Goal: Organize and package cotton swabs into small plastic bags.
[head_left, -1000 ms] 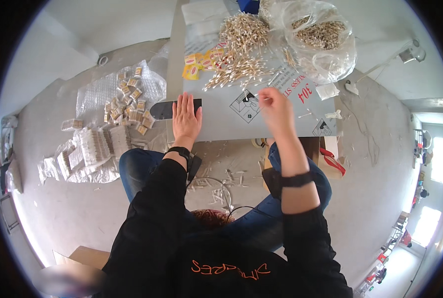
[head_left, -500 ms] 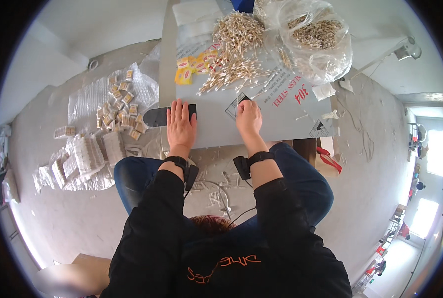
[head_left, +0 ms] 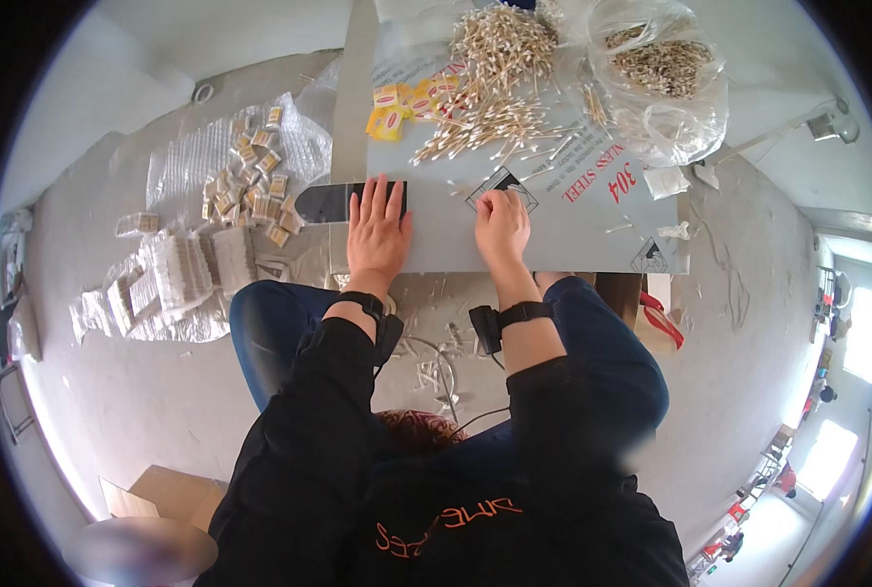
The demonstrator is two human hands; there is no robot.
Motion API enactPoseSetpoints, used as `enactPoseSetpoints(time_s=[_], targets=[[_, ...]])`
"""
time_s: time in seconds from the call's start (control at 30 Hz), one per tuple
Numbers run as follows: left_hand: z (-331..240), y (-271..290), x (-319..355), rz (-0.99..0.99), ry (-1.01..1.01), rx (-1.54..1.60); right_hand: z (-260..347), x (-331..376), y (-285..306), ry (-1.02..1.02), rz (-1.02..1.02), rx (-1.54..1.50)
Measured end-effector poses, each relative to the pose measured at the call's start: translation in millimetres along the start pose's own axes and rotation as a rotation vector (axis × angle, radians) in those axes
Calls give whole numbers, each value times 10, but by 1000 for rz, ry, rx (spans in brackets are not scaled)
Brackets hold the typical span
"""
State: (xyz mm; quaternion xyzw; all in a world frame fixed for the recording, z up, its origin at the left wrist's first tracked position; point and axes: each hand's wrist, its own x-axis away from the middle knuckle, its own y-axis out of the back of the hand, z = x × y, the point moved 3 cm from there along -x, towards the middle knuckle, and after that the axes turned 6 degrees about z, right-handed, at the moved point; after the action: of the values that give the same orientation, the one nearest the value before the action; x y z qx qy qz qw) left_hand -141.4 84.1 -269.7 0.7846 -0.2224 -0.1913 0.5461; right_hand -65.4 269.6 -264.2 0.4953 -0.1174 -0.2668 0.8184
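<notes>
My left hand [head_left: 379, 235] lies flat with its fingers stretched forward, the fingertips over the right end of a black strip [head_left: 330, 203] at the table's left edge. My right hand [head_left: 503, 227] is closed, fingers curled together, near the table's front beside a printed diamond mark. Whatever it may pinch is hidden. Beyond it, a loose spread of cotton swabs [head_left: 499, 127] runs back into a taller heap [head_left: 502, 47]. Small yellow packets [head_left: 387, 121] lie left of the swabs.
A clear plastic bag [head_left: 685, 122] of swabs sits at the table's back right. Small filled packs [head_left: 250, 181] and bubble wrap [head_left: 186, 157] cover the floor at left. Red-handled scissors [head_left: 663, 318] lie below the table's right front. An open cardboard box [head_left: 177, 494] stands at lower left.
The whole view has shifted, so the table sits farther right and higher. Against the table, my right hand has moved slightly left and toward me. My left hand stays flat by the black strip.
</notes>
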Motion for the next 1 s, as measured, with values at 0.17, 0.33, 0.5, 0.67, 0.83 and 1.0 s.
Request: enactPoseSetpoints(time_s=[0.17, 0.33, 0.5, 0.67, 0.83, 1.0], targets=[[2, -16, -20, 39, -5, -38, 211, 113, -63, 183, -50, -90], [-16, 15, -18, 27, -12, -12, 369, 93, -132, 275, 104, -216], [-13, 26, -20, 31, -38, -77, 149, -152, 50, 117, 40, -193], [-33, -12, -22, 48, -32, -96, 219, -211, -50, 246, 166, -66], [4, -44, -14, 63, -26, -94, 501, -64, -197, 283, 221, -133], [-29, -9, -34, 72, -42, -123, 410, -310, -192, 88, 125, -268]])
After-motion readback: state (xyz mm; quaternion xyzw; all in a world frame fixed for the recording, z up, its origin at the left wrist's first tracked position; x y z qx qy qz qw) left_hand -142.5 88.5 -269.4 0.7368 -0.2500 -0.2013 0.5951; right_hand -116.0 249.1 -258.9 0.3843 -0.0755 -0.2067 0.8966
